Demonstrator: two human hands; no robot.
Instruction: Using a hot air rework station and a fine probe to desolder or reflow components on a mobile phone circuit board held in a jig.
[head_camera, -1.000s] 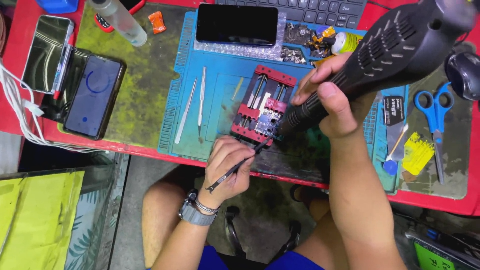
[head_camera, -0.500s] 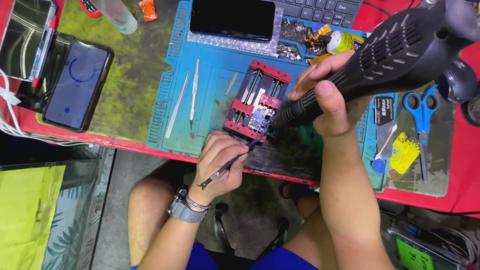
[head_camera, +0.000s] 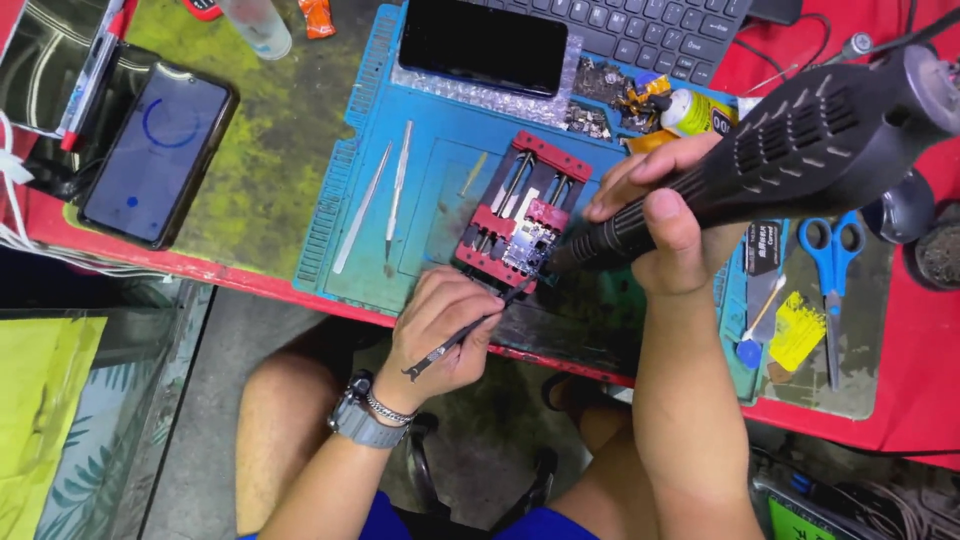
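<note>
Red metal clamps of a holder (head_camera: 520, 215) grip a small circuit board (head_camera: 528, 243) on the blue mat (head_camera: 440, 150); the board looks fragile, best handled by its edges. The left hand (head_camera: 445, 330) pinches black tweezers (head_camera: 470, 332); the right hand (head_camera: 650, 215) wraps a stiff, bulky hot-air tool (head_camera: 790, 150).

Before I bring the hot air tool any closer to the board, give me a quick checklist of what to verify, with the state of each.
1. Circuit board seated in the red clamp: ok, it sits between the clamp's bars.
2. Right hand grip on the black hot air tool: ok, fingers wrap the barrel, nozzle aimed at the board.
3. Left hand holding the tweezers: ok, tip reaches the board's edge.
4. Nozzle clear of the left fingers: ok, apart.
5. Tool heat on: cannot tell.
6. Loose tools near the clamp: ok, the two metal picks lie to its left on the blue mat.
</note>
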